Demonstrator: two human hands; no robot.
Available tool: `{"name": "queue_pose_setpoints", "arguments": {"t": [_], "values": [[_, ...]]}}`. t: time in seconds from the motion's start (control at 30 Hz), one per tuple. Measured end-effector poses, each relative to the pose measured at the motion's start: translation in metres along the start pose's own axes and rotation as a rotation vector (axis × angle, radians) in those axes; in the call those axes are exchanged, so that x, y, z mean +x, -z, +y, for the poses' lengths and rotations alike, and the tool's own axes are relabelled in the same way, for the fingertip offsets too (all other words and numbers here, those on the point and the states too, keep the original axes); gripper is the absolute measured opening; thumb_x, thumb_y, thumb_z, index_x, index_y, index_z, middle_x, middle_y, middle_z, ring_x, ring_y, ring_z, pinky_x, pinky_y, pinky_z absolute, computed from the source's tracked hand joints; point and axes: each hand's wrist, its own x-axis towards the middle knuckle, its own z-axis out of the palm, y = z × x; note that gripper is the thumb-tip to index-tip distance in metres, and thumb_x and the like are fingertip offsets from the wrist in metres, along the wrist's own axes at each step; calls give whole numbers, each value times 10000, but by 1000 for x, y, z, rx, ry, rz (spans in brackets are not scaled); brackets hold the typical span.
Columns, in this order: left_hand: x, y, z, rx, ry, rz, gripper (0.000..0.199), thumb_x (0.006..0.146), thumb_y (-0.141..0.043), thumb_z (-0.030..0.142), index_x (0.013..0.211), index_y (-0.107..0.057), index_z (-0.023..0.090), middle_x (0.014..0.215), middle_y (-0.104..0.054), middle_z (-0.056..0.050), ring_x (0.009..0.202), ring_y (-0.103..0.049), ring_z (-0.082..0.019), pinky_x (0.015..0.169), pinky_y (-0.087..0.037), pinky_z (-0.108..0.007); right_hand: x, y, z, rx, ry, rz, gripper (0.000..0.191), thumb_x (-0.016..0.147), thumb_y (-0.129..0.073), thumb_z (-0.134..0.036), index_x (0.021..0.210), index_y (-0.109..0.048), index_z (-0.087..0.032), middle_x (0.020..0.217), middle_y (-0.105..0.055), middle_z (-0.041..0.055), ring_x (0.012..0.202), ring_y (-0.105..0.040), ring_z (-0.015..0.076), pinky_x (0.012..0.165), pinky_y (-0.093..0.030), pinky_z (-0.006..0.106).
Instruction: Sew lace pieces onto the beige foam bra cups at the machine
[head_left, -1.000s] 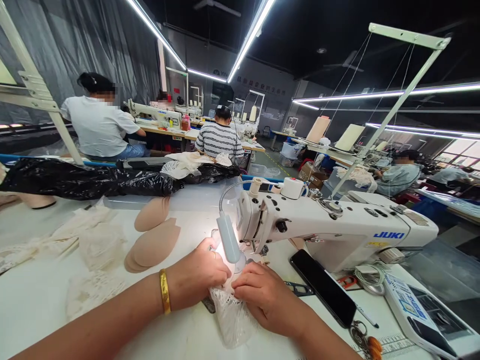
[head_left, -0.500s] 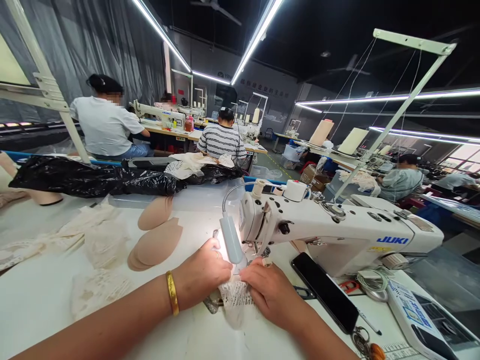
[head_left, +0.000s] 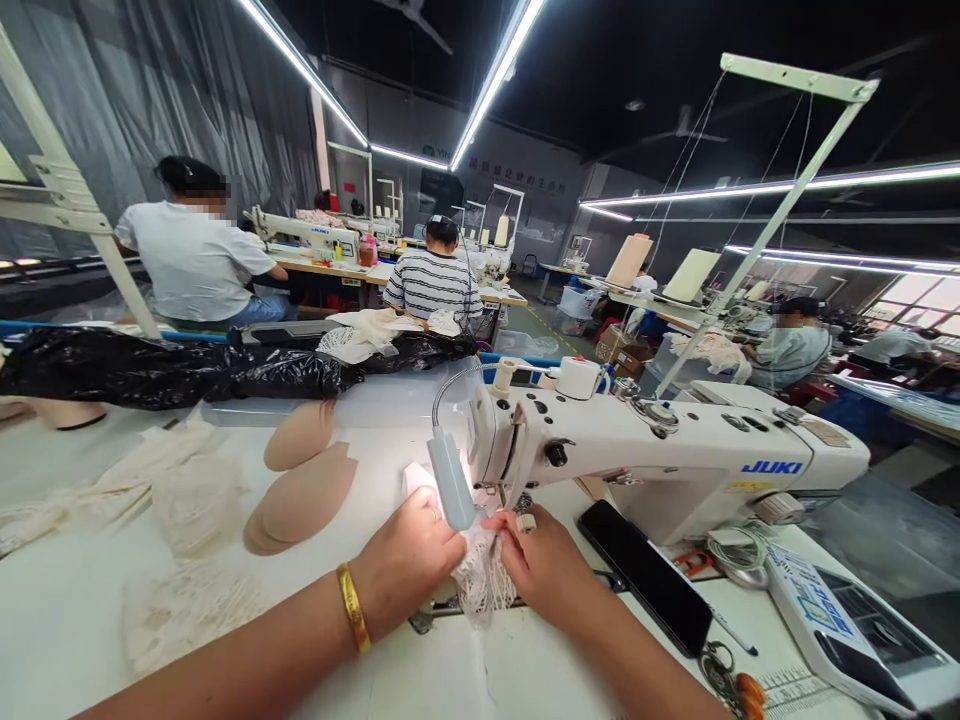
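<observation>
White lace fabric (head_left: 481,580) lies bunched under the needle area of a white sewing machine (head_left: 637,450). My left hand (head_left: 409,560), with a gold bangle at the wrist, has its fingers closed on the lace's left side. On the right side of the lace, my right hand (head_left: 541,560) pinches it between thumb and fingers, close to the presser foot. A grey lamp (head_left: 451,480) on a bent metal neck lights the spot and hides part of the fabric behind it.
Beige oval pads (head_left: 300,500) and pale lace pieces (head_left: 199,500) lie left. Black plastic (head_left: 165,365) runs along the back. A phone (head_left: 645,575), keys (head_left: 718,668) and a white box (head_left: 817,610) are right. Two people sit at machines ahead.
The lace is more gathered between my hands, and a white part of it now shows beyond my left fingers. My right fingers have shifted a little. The whole view has moved slightly.
</observation>
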Motion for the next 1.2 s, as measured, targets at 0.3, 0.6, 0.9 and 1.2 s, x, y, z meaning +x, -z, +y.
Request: {"name": "queue_pose_setpoints", "arguments": {"t": [0.3, 0.6, 0.9, 1.2], "values": [[-7, 21, -6, -4, -8, -112, 133, 769, -620, 107, 729, -537, 203, 838, -647, -21, 790, -605, -222, 835, -462, -391, -6, 2, 0, -6, 61, -39, 293, 931, -426, -59, 1112, -623, -180, 964, -711, 88, 933, -640, 258, 823, -534, 372], [-11, 29, 13, -79, 180, -173, 383, 736, -651, 171, 1111, -613, 238, 1138, -635, -73, 982, -583, -275, 826, -485, -372, -10, 5, -24, 23, 396, -26, 428, 970, -543, -163, 1384, -460, -235, 1343, -654, 84, 1257, -556, 250, 983, -450, 374], [-12, 19, 6, 89, -29, -175, 185, 660, -581, 30, 725, -559, 203, 843, -630, -34, 731, -547, -235, 706, -443, -387, -9, -21, 9, -299, 218, -51, 322, 813, -452, 61, 901, -599, -211, 864, -695, 40, 764, -558, 214, 757, -424, 352], [-17, 11, -5, 83, -86, -18, 255, 758, -522, -24, 864, -565, 204, 811, -629, -4, 729, -595, -213, 848, -396, -432, -10, -8, -3, -132, 269, -78, 264, 952, -590, -136, 1180, -617, -266, 1122, -740, 49, 987, -646, 237, 872, -438, 370]]}}
